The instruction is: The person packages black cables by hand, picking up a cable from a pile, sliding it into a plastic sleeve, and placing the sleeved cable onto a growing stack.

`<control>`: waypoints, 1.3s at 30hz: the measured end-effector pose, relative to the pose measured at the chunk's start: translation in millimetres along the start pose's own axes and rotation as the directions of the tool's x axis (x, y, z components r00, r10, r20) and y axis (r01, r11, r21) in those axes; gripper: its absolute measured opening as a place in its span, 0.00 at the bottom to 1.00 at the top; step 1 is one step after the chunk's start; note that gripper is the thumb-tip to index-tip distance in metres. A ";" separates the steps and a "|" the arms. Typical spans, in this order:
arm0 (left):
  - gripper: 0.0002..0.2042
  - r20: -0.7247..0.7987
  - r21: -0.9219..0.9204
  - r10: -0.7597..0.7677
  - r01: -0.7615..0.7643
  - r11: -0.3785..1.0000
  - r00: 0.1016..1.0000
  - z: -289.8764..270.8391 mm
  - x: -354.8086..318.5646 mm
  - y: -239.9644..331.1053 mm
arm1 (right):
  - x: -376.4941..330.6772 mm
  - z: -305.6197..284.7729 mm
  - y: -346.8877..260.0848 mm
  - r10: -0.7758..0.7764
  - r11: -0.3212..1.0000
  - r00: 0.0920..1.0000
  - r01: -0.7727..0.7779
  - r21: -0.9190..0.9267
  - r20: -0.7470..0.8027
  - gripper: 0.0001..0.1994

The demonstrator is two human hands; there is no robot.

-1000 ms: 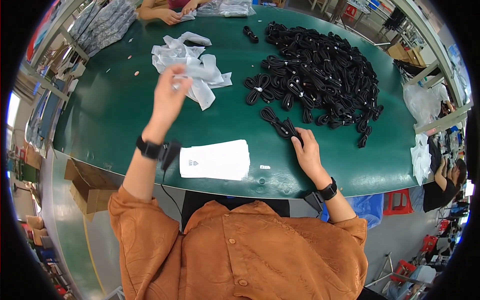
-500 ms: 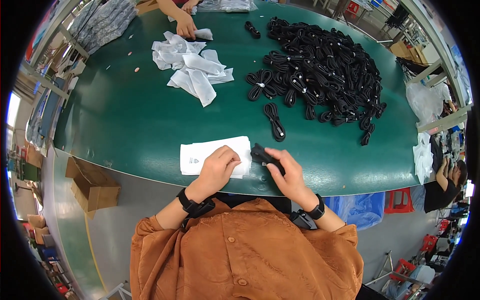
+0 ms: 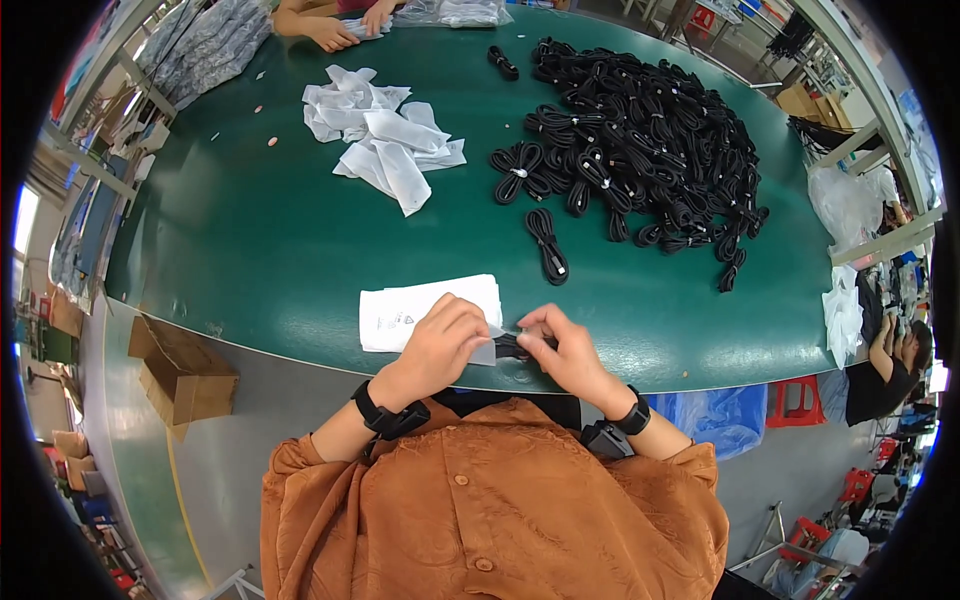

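A stack of white bags lies flat at the near table edge. On its right side my left hand is closed, its fingertips pinching the edge of the top bag. My right hand is curled beside the bag's mouth, thumb and forefinger together near the bag's lip. Under those fingers shows part of a coiled black cable, its left end at the bag's opening; the rest is hidden by the hand. Another coiled cable lies alone beyond my right hand.
A big heap of coiled black cables covers the table's right half. Filled white bags lie loosely at the far left. Across the table, a co-worker's hands handle a white bag. A cardboard box stands on the floor at left.
The cable in my right hand has moved left and down to the bag's mouth. The bag's edge is now lifted between my hands. The co-worker's hand has drawn back with a bag.
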State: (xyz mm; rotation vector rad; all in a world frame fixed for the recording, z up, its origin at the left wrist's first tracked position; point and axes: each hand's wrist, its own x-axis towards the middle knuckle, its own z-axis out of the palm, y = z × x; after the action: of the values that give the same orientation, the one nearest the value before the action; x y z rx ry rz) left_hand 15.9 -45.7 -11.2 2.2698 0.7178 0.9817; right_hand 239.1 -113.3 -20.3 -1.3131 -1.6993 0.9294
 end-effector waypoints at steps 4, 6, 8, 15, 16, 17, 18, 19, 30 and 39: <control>0.05 0.024 0.084 0.075 -0.077 0.994 0.997 -1.9 11.2 4.5 | 10.4 -0.4 14.1 0.390 0.807 0.902 -0.433 0.402 0.187 0.12; 0.06 -0.029 0.087 0.021 -0.018 0.996 0.999 -3.9 14.9 2.1 | 17.0 0.7 5.8 -0.023 0.992 1.000 0.021 0.121 0.021 0.14; 0.05 -0.047 0.038 -0.017 0.019 0.999 0.999 -7.3 20.8 2.8 | 21.6 3.2 -4.2 -0.251 0.967 0.968 0.250 -0.053 -0.016 0.16; 0.06 -0.109 -0.638 -0.437 0.274 0.719 0.893 -51.5 60.8 -21.5 | 52.3 -18.2 -28.7 -0.305 0.940 0.907 0.237 -0.245 -0.291 0.23; 0.08 -0.123 -0.745 -0.487 0.244 0.621 0.865 -72.6 68.1 -41.4 | 59.4 -23.2 -25.6 -0.308 0.939 0.907 0.243 -0.242 -0.286 0.23; 0.10 -0.119 -0.837 -0.534 0.204 0.507 0.837 -86.1 77.3 -53.7 | 68.0 -28.3 -14.4 -0.304 0.900 0.913 0.181 -0.396 -0.272 0.24; 0.10 -0.117 -0.837 -0.534 0.205 0.506 0.838 -86.6 78.3 -57.8 | 75.0 -31.7 -1.5 -0.296 0.834 0.920 0.118 -0.538 -0.258 0.24; 0.11 -0.343 -0.599 -0.445 0.172 0.782 0.828 -88.7 85.7 -49.5 | 75.7 -35.1 9.7 -0.288 0.747 0.923 0.051 -0.663 -0.254 0.24; 0.09 0.058 0.265 -0.008 -0.007 0.964 0.998 0.6 -8.3 -8.3 | 33.7 -33.8 22.8 0.152 0.965 0.973 -0.184 -0.186 -0.174 0.15; 0.05 -0.006 -0.031 -0.342 0.342 0.939 0.940 3.3 -12.3 -11.1 | -3.9 -18.1 -14.3 -0.214 0.941 0.976 0.194 -0.278 -0.045 0.12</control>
State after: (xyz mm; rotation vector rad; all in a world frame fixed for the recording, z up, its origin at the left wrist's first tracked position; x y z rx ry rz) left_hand 8.4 -46.9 -26.4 2.0226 1.0537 0.8301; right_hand 250.2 -118.4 -0.3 -1.2955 -1.9125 0.5335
